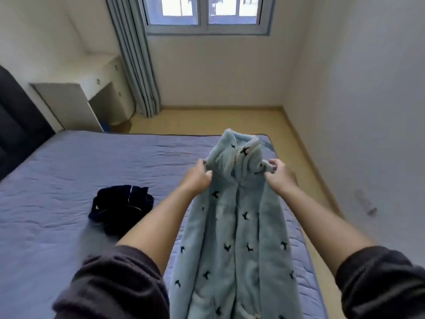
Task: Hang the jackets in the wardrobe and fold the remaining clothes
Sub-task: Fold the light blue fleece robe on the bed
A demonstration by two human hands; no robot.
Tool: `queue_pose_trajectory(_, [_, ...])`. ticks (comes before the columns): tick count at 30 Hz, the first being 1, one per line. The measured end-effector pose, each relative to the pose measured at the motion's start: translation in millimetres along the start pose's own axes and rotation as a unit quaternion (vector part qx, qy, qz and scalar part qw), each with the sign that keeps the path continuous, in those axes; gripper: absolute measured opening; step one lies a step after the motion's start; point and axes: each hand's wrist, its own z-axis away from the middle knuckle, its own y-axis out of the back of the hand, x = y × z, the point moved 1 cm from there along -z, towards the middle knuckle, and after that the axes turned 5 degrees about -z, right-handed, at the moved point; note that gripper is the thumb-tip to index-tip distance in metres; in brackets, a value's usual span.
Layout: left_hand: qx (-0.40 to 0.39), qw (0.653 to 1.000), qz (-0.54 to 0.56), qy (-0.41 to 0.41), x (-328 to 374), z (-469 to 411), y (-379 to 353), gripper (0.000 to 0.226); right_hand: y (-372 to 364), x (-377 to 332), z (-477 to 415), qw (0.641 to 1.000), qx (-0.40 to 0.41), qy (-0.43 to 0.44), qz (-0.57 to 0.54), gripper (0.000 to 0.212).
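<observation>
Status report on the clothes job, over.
Left hand, right hand: each gripping light blue jacket at the shoulders. Jacket held above the bed. Dark garment crumpled on bed, unfolded.

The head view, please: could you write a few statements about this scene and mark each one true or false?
1. The left hand and the right hand each grip the light blue fleece jacket near its shoulders. True.
2. The dark garment lies neatly folded on the floor. False: it lies crumpled on the bed, to the left of the left arm.
3. The jacket hangs from a wardrobe rail. False: the two hands hold it up over the bed, and no wardrobe or hanger is in view.
4. The curtain is gathered at the left side of the window. True.
5. The jacket bears small dark marks scattered over it. True.
</observation>
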Motion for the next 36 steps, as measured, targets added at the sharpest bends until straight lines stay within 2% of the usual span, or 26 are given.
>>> queue_pose_trajectory(3, [-0.094, 0.994, 0.031, 0.055, -71.9, 36.5, -96.7, 0.046, -78.8, 79.3, 32.2, 0.994, -0.1, -0.041, 0.013, 0.049])
queue_pose_trajectory(6, [-0.156, 0.973, 0.057, 0.157, -148.1, 100.8, -183.4, 0.029, -148.9, 160.4, 84.9, 0.971, -0.207, -0.119, 0.021, 0.045])
queue_pose_trajectory(9, [-0.184, 0.956, 0.052, 0.223, -203.3, 152.0, -243.3, 0.02, -201.2, 215.0, 122.5, 0.947, -0.275, -0.166, 0.025, 0.035])
queue_pose_trajectory(14, [-0.202, 0.942, 0.046, 0.265, -261.1, 186.9, -294.2, 0.011, -268.6, 258.0, 148.5, 0.931, -0.328, -0.159, 0.027, 0.03])
queue_pose_trajectory(19, [-0.196, 0.933, 0.01, 0.303, -325.2, 172.3, -316.2, 0.018, -337.0, 276.4, 155.6, 0.92, -0.35, -0.178, 0.017, 0.028])
queue_pose_trajectory(22, [-0.173, 0.934, -0.064, 0.307, -369.7, 155.2, -309.3, 0.023, -381.0, 276.5, 158.0, 0.917, -0.353, -0.186, 0.015, 0.028])
queue_pose_trajectory(24, [-0.113, 0.934, -0.144, 0.307, -406.3, 141.6, -295.9, 0.044, -416.6, 272.0, 161.4, 0.914, -0.358, -0.189, 0.014, 0.028])
queue_pose_trajectory(26, [-0.064, 0.918, -0.21, 0.329, -448.9, 124.7, -279.7, 0.077, -459.0, 262.3, 165.5, 0.912, -0.371, -0.173, 0.008, 0.03])
queue_pose_trajectory(28, [-0.057, 0.9, -0.25, 0.352, -497.2, 107.8, -267.5, 0.102, -507.3, 248.2, 170.7, 0.908, -0.393, -0.147, -0.01, 0.037])
queue_pose_trajectory(30, [-0.073, 0.894, -0.265, 0.355, -545.6, 94.6, -264.1, 0.113, -558.7, 232.7, 175.7, 0.903, -0.408, -0.13, -0.03, 0.048])
queue_pose_trajectory(33, [-0.129, 0.899, -0.282, 0.309, -598.5, 85.9, -275.8, 0.101, -627.8, 216.1, 181.7, 0.899, -0.428, -0.081, -0.043, 0.065])
queue_pose_trajectory(36, [-0.124, 0.908, -0.326, 0.233, -623.5, 77.4, -279.3, 0.064, -667.2, 210.1, 184.4, 0.891, -0.45, -0.039, -0.041, 0.074])
